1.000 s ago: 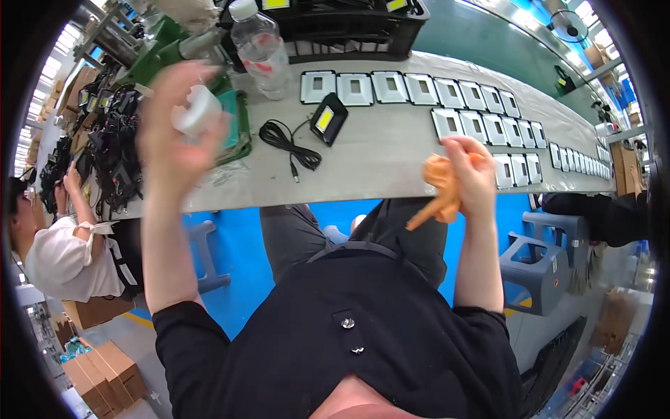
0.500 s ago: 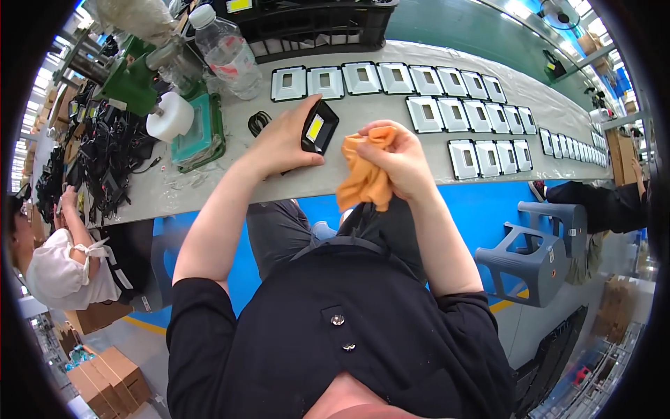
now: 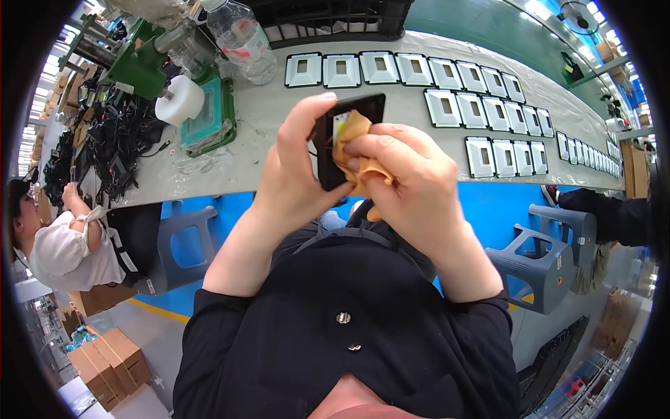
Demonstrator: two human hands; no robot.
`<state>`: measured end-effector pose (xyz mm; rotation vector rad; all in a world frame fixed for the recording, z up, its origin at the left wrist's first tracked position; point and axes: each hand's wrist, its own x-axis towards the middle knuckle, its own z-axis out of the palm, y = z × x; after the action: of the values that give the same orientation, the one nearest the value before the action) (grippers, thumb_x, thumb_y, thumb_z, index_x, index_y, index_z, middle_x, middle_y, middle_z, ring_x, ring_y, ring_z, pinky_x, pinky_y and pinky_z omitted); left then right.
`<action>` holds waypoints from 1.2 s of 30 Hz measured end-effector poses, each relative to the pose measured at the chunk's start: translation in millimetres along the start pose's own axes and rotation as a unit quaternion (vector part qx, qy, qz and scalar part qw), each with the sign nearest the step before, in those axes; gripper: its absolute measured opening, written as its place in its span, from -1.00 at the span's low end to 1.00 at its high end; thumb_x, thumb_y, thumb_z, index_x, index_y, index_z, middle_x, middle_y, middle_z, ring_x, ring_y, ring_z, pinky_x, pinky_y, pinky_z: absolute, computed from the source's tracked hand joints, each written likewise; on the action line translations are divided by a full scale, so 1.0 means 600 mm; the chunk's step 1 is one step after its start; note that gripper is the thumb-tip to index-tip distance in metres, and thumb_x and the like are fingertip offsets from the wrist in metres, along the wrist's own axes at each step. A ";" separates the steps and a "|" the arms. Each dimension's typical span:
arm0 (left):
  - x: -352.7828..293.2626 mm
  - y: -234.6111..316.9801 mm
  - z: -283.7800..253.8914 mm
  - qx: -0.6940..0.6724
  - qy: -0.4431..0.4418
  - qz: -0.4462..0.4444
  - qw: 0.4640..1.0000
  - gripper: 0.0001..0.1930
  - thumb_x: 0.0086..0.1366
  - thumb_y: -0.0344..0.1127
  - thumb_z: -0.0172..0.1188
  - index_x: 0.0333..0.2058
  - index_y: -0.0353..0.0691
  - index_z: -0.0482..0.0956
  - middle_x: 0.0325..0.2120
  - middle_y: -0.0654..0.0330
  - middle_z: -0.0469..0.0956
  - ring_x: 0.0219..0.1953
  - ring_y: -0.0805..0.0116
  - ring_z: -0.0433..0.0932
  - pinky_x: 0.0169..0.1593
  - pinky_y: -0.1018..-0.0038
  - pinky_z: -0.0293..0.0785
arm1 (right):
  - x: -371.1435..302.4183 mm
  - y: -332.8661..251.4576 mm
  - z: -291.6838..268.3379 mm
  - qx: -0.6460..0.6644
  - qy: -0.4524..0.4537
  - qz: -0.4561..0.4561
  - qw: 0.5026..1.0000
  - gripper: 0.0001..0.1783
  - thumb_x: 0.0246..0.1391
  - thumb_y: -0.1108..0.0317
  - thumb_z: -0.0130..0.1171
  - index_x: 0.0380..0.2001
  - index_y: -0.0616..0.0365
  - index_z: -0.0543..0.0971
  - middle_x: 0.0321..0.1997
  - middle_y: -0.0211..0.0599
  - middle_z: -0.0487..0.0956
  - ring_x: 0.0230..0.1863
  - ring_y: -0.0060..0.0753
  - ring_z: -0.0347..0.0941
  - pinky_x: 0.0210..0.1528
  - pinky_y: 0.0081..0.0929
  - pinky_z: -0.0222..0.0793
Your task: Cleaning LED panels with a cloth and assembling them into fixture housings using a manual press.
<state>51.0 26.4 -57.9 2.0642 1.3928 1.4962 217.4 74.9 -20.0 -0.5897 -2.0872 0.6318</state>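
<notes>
In my left hand (image 3: 283,164) is a small black LED floodlight (image 3: 326,157) with a yellow light panel, gripped by its edges and tilted up toward me. My right hand (image 3: 412,171) pinches a crumpled orange cloth (image 3: 354,128) and presses it against the floodlight's face. The cloth and fingers cover most of the yellow panel. Both hands are raised in front of my body at the table's near edge. Beyond them, rows of white-and-black square frames (image 3: 340,70) with rectangular openings lie on the grey table (image 3: 258,129).
A clear plastic bottle (image 3: 244,43) stands behind my left hand, near a black crate (image 3: 335,21). To the left are a green press (image 3: 139,70), a teal-lidded container (image 3: 202,115) and tangled black cables (image 3: 105,150). A person (image 3: 66,244) sits far left; grey stools (image 3: 537,262) stand right.
My left hand has lifted the floodlight from near the tabletop and brought it closer. My right hand has moved left, and the cloth now touches the floodlight's face. The view has shifted slightly.
</notes>
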 end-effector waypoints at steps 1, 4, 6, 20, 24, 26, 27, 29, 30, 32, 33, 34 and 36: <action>-0.005 0.006 0.002 0.001 0.003 -0.001 1.000 0.06 -0.22 -0.55 0.49 0.22 -0.18 -0.02 0.07 0.01 0.27 0.06 0.21 0.40 0.07 0.34 0.40 | 0.003 -0.008 -0.016 -0.010 -0.035 0.014 0.999 -0.71 -0.24 0.65 0.18 -0.33 0.19 0.60 -0.30 -0.19 0.58 -0.25 -0.15 0.54 -0.20 -0.41 0.47; -0.010 0.026 0.003 0.017 0.028 0.016 0.999 0.02 -0.18 -0.44 0.53 0.20 -0.21 0.01 0.07 0.02 0.28 -0.02 0.19 0.46 -0.03 0.37 0.46 | 0.005 -0.019 -0.057 0.008 -0.037 0.008 0.999 -0.72 -0.20 0.66 0.19 -0.32 0.21 0.60 -0.29 -0.20 0.59 -0.29 -0.27 0.54 -0.25 -0.46 0.46; -0.004 0.033 0.004 0.040 0.045 0.059 0.996 -0.04 -0.14 -0.39 0.54 0.18 -0.23 0.06 0.10 0.03 0.26 -0.08 0.19 0.51 -0.15 0.42 0.51 | 0.008 -0.026 -0.050 0.014 0.042 -0.010 0.999 -0.72 -0.20 0.67 0.21 -0.32 0.23 0.62 -0.31 -0.19 0.58 -0.30 -0.32 0.53 -0.26 -0.50 0.45; -0.015 0.060 0.015 0.074 0.081 0.085 0.990 -0.05 -0.16 -0.38 0.54 0.16 -0.27 0.10 0.02 -0.03 0.35 -0.14 0.15 0.55 -0.14 0.37 0.54 | -0.011 -0.047 -0.017 -0.053 0.045 -0.070 0.995 -0.73 -0.27 0.60 0.32 -0.36 0.26 0.62 -0.37 -0.22 0.53 -0.39 -0.26 0.51 -0.35 -0.49 0.45; -0.025 0.052 0.011 0.056 0.086 0.049 0.994 -0.07 -0.12 -0.31 0.54 0.16 -0.27 0.09 0.01 -0.02 0.35 -0.16 0.18 0.56 -0.17 0.40 0.54 | -0.030 -0.051 -0.042 0.004 -0.091 0.033 0.995 -0.72 -0.26 0.64 0.27 -0.34 0.25 0.63 -0.37 -0.23 0.54 -0.39 -0.29 0.52 -0.36 -0.51 0.46; -0.021 0.055 0.009 0.087 0.106 0.063 0.988 -0.06 -0.14 -0.30 0.55 0.16 -0.27 0.09 -0.01 -0.02 0.37 -0.17 0.14 0.56 -0.17 0.40 0.54 | -0.022 -0.051 -0.044 0.025 0.007 -0.006 1.000 -0.72 -0.25 0.65 0.28 -0.34 0.26 0.64 -0.35 -0.22 0.55 -0.37 -0.33 0.53 -0.35 -0.55 0.45; -0.014 0.062 0.005 0.103 0.083 0.082 0.988 -0.06 -0.14 -0.32 0.54 0.16 -0.26 0.09 -0.02 -0.02 0.38 -0.16 0.12 0.56 -0.16 0.39 0.54 | -0.017 -0.045 -0.035 0.028 0.061 -0.055 0.996 -0.70 -0.26 0.66 0.28 -0.33 0.26 0.64 -0.31 -0.19 0.56 -0.36 -0.33 0.53 -0.35 -0.58 0.44; -0.015 0.059 0.011 0.080 0.092 0.090 0.988 -0.07 -0.15 -0.36 0.53 0.15 -0.26 0.11 -0.02 -0.04 0.38 -0.12 0.06 0.55 -0.15 0.35 0.55 | -0.007 -0.047 -0.019 0.025 0.048 -0.064 0.996 -0.70 -0.25 0.66 0.29 -0.32 0.28 0.63 -0.29 -0.17 0.55 -0.35 -0.31 0.53 -0.35 -0.57 0.45; -0.019 0.055 0.009 0.079 0.093 0.073 0.990 -0.08 -0.15 -0.36 0.53 0.15 -0.25 0.12 -0.01 -0.04 0.38 -0.12 0.07 0.55 -0.15 0.35 0.55 | -0.008 -0.049 -0.019 0.006 0.011 -0.057 0.998 -0.71 -0.23 0.64 0.29 -0.31 0.28 0.63 -0.29 -0.18 0.55 -0.35 -0.31 0.53 -0.35 -0.55 0.46; -0.024 0.054 0.001 0.080 0.090 0.063 0.991 -0.09 -0.15 -0.36 0.53 0.15 -0.25 0.12 -0.01 -0.04 0.37 -0.16 0.08 0.57 -0.18 0.34 0.56 | -0.021 -0.063 -0.033 0.021 -0.089 0.023 0.996 -0.71 -0.22 0.63 0.28 -0.30 0.27 0.63 -0.31 -0.18 0.54 -0.35 -0.31 0.54 -0.34 -0.52 0.47; -0.024 0.056 -0.002 0.080 0.090 0.062 0.991 -0.09 -0.15 -0.36 0.53 0.15 -0.25 0.12 -0.01 -0.04 0.37 -0.16 0.08 0.57 -0.18 0.34 0.56 | -0.027 -0.057 -0.036 0.017 -0.094 0.030 0.995 -0.71 -0.21 0.62 0.28 -0.30 0.24 0.63 -0.33 -0.19 0.53 -0.36 -0.33 0.53 -0.35 -0.53 0.46; -0.023 0.059 -0.004 0.088 0.100 0.068 0.989 -0.09 -0.14 -0.35 0.53 0.14 -0.26 0.13 -0.02 -0.04 0.38 -0.17 0.08 0.57 -0.18 0.35 0.56 | -0.026 -0.058 -0.040 0.019 -0.066 0.026 0.997 -0.71 -0.22 0.63 0.27 -0.31 0.24 0.63 -0.34 -0.21 0.53 -0.36 -0.33 0.53 -0.35 -0.54 0.46; -0.019 0.061 0.001 0.087 0.122 0.075 0.986 -0.12 -0.11 -0.33 0.53 0.13 -0.28 0.14 -0.05 -0.02 0.42 -0.17 0.11 0.58 -0.18 0.37 0.56 | -0.014 -0.057 -0.044 0.007 0.026 -0.053 0.998 -0.70 -0.26 0.66 0.25 -0.32 0.26 0.64 -0.34 -0.23 0.53 -0.36 -0.32 0.53 -0.35 -0.55 0.45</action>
<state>71.4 -1.4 -41.4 2.1920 1.5325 1.8007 237.9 49.3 9.8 -0.4783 -2.0489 0.5650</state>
